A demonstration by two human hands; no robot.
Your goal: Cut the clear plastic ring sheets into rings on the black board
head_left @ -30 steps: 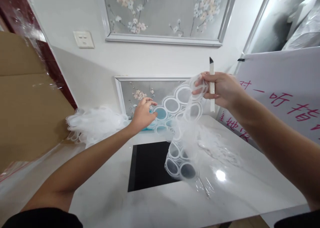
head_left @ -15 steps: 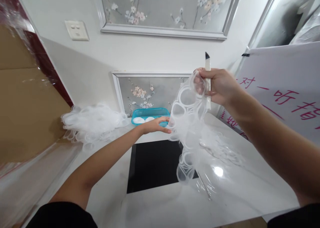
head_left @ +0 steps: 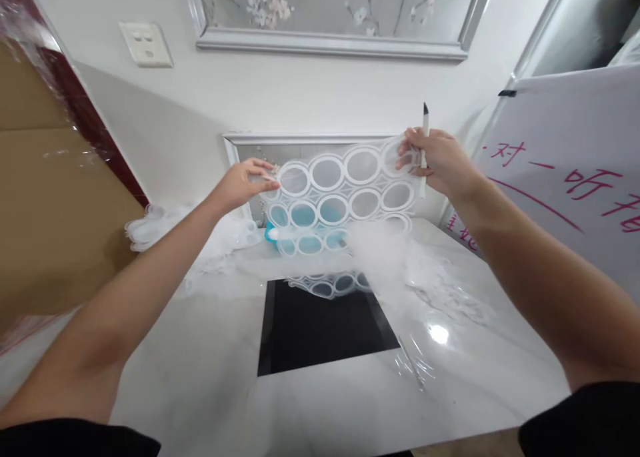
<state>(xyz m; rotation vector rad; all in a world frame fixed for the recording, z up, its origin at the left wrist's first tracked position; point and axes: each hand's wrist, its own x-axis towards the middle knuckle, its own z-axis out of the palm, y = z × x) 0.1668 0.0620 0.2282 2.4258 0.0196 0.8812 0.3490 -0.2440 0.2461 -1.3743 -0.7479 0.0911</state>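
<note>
Above the marble table (head_left: 200, 390), a clear plastic sheet of punched ring shapes (head_left: 345, 197) is stretched flat between both hands. The left hand (head_left: 240, 183) pinches its upper left corner with fingertips closed on the edge, while the right hand (head_left: 435, 160) grips the upper right corner and also clamps a white pen-like tool with a dark tip (head_left: 425, 137) upright against the sheet. The lower rows of the sheet sag down onto the table, reaching the back edge of a black inset square (head_left: 320, 330). As a judgement, the work looks partway through — a heap of crumpled ring sheets (head_left: 165, 227) lies at the left by the wall, and more loose transparent plastic (head_left: 440, 290) is spread to the right, so some pieces seem handled and others remain. A turquoise tray (head_left: 270, 233) shows behind the sheet, and a whiteboard with red writing (head_left: 575, 177) leans at the right.
</note>
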